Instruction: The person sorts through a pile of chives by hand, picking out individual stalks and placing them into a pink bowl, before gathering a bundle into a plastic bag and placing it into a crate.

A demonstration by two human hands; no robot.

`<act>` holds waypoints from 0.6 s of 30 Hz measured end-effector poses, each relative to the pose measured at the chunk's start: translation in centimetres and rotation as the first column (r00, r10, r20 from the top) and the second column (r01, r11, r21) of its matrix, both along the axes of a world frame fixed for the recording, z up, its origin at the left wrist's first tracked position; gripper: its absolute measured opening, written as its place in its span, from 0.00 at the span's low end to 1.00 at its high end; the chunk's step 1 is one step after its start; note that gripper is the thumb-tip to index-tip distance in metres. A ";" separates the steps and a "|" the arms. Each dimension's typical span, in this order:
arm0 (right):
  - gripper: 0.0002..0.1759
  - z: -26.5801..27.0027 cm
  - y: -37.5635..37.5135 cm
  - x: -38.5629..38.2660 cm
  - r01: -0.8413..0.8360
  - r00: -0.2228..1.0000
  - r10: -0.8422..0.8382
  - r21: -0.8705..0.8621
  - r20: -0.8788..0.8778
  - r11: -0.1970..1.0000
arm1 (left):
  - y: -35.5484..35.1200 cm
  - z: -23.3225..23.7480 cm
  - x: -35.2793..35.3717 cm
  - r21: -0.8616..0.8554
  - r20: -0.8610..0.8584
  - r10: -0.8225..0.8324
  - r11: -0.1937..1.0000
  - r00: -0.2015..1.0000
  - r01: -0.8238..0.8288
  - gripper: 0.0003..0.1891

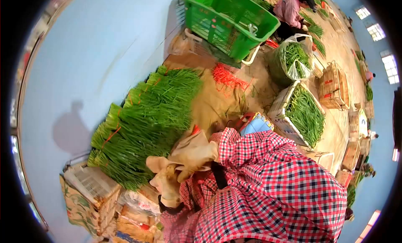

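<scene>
My left hand (166, 186) and my right hand (196, 154) meet low in front of my body, both in cream work gloves. The right fingers bend down against the left glove; whether they grip its cloth or something small is hidden. The left fingers are partly covered, so their pose cannot be made out. Just beyond the hands lies a long row of green stalk bundles (146, 117), tied with red bands, pale ends toward the wall. A small red tip (195, 129) shows beside the right glove.
A pile of red ties (228, 78) lies on the brown surface. Behind it stands a green crate (234, 27). To the right are a plastic bag of stalks (295, 58), a white basket of stalks (303, 115) and a tan basket (333, 86). Boxes (90, 197) stand lower left. Other people work farther off.
</scene>
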State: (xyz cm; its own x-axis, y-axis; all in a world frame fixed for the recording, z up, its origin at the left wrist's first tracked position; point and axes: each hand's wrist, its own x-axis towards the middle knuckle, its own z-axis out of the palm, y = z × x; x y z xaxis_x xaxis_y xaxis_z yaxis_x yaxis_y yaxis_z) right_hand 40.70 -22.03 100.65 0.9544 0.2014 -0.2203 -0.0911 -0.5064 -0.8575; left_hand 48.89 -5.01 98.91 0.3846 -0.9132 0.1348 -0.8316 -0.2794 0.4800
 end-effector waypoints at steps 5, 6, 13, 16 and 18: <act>0.20 2.0 -7.2 -4.2 0.197 0.977 -0.169 -0.251 0.127 0.948 | -5.2 -5.3 -0.6 0.395 0.403 -0.166 0.919 0.900 -0.007 0.05; 0.21 4.2 -8.9 -4.8 0.245 0.966 -0.207 -0.297 0.154 0.923 | -5.9 -6.5 -0.4 0.420 0.408 -0.182 0.908 0.895 -0.007 0.03; 0.11 -7.1 -11.3 -11.3 0.666 0.733 -0.657 0.006 0.175 0.746 | -16.2 1.0 -2.3 0.023 -0.159 -0.231 0.971 0.960 0.237 0.10; 0.10 -6.6 -13.8 -12.7 0.734 0.647 -0.674 -0.052 0.355 0.677 | -18.0 1.7 -1.6 0.083 -0.003 -0.297 0.952 0.955 0.296 0.10; 0.08 -7.6 -16.5 -13.2 0.742 0.662 -0.603 -0.273 0.445 0.613 | -19.4 2.0 -1.0 0.105 -0.018 -0.300 0.948 0.954 0.300 0.08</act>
State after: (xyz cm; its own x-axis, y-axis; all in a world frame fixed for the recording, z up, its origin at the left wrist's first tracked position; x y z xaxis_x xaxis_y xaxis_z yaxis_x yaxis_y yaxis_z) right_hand 27.45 -38.53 93.05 0.8049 -0.5649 0.1817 -0.3434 -0.6931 -0.6338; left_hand 47.92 -24.42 100.89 0.0912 -0.9954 0.0309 -0.8841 -0.0667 0.4625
